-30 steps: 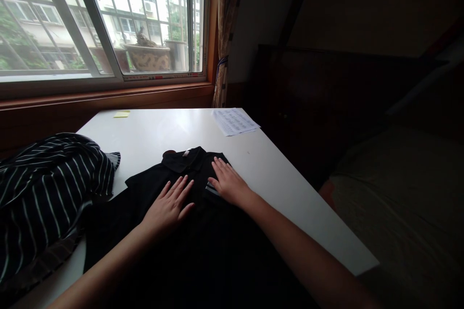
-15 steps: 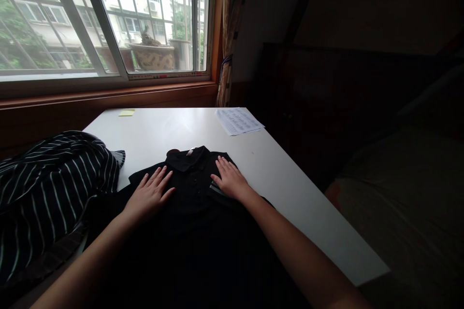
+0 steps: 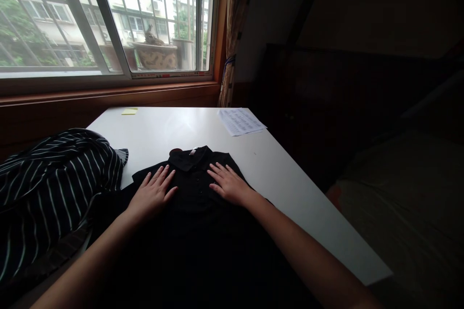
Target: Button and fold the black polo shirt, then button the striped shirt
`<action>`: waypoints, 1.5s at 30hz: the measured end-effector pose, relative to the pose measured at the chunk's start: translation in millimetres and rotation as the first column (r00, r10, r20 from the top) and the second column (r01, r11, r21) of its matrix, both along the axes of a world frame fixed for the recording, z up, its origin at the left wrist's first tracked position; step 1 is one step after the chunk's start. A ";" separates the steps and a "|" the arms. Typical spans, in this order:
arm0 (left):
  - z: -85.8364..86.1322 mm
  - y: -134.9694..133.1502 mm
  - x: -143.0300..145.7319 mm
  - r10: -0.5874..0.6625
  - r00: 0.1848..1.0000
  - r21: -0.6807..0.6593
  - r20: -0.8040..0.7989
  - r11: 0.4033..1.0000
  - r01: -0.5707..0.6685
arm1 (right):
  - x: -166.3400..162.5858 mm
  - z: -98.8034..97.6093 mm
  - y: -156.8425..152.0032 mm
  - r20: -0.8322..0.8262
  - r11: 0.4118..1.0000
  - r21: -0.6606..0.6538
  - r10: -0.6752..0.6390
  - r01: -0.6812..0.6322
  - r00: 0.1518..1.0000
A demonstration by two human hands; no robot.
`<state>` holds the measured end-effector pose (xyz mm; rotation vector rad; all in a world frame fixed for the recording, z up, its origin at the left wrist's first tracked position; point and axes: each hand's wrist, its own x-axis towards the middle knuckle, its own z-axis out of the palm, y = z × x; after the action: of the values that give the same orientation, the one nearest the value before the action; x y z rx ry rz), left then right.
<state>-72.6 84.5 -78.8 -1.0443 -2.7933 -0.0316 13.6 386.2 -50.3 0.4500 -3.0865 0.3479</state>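
Observation:
A black collared shirt [image 3: 192,203] lies spread on the white table [image 3: 290,188], its collar toward the window and its small front buttons facing up. My left hand [image 3: 154,189] rests flat on the shirt's left upper part, fingers spread. On the other side of the button placket, my right hand [image 3: 229,184] lies flat on the cloth with its fingers apart. Neither hand grips the fabric. A pale label shows inside the collar, and a dark round thing [image 3: 176,152] peeks out behind it. The lower part of the shirt is lost in shadow.
A heap of black-and-white striped cloth [image 3: 61,183] sits at the left. Printed papers [image 3: 241,121] lie at the table's far right corner, a yellow sticky note [image 3: 129,111] at the far left. Behind stand a barred window [image 3: 152,19] and a tied curtain [image 3: 228,72].
My right hand has shifted left and slightly down across the shirt, toward the buttons. A grey strip seen under it before no longer shows. The left hand stays on the cloth.

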 end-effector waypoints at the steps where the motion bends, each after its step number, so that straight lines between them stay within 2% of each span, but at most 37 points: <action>1: -0.6 -0.2 -0.2 -0.003 1.000 0.000 -0.003 1.000 0.003 | 2.1 1.7 -4.3 0.003 0.999 -0.010 0.041 -0.041 0.999; 6: -2.2 -2.6 -2.0 -0.015 1.000 0.017 -0.007 1.000 0.015 | 7.1 6.1 -21.5 0.010 0.986 -0.043 0.164 -0.163 0.986; 21: -6.6 -17.9 -14.6 0.025 0.999 -0.011 -0.023 1.000 -0.025 | 10.9 6.2 -15.0 0.039 0.996 -0.016 0.093 -0.093 0.995; 24: -8.3 -17.8 -15.0 0.023 0.999 -0.006 -0.028 1.000 -0.023 | 13.2 7.6 -23.3 -0.031 0.998 -0.001 0.070 -0.070 0.997; 27: -10.2 -18.4 -15.4 0.012 0.999 0.001 -0.038 1.000 -0.012 | 17.6 8.7 -45.0 -0.143 0.993 0.002 0.116 -0.117 0.983; 30: -10.4 -19.7 -15.6 -0.005 0.999 0.002 -0.050 1.000 0.005 | 27.1 8.1 -74.1 -0.154 0.977 -0.005 0.208 -0.211 0.966; 34: -7.9 -20.4 -14.4 -0.024 0.998 -0.013 -0.060 1.000 0.023 | 47.5 7.4 -101.5 -0.087 0.969 -0.034 0.242 -0.246 0.966; 41: -5.5 -17.2 -12.1 0.000 0.998 0.001 -0.059 1.000 0.000 | 81.6 19.0 -105.0 0.009 0.945 -0.110 0.311 -0.308 0.950; 45: -7.0 -18.0 -13.1 0.018 0.998 0.027 -0.052 0.999 -0.016 | 96.9 24.8 -104.8 0.030 0.909 -0.155 0.395 -0.386 0.918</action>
<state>-85.8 66.4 -85.7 -1.0004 -2.7473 -0.0389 110.6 281.4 -25.5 1.0746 -2.9775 0.5964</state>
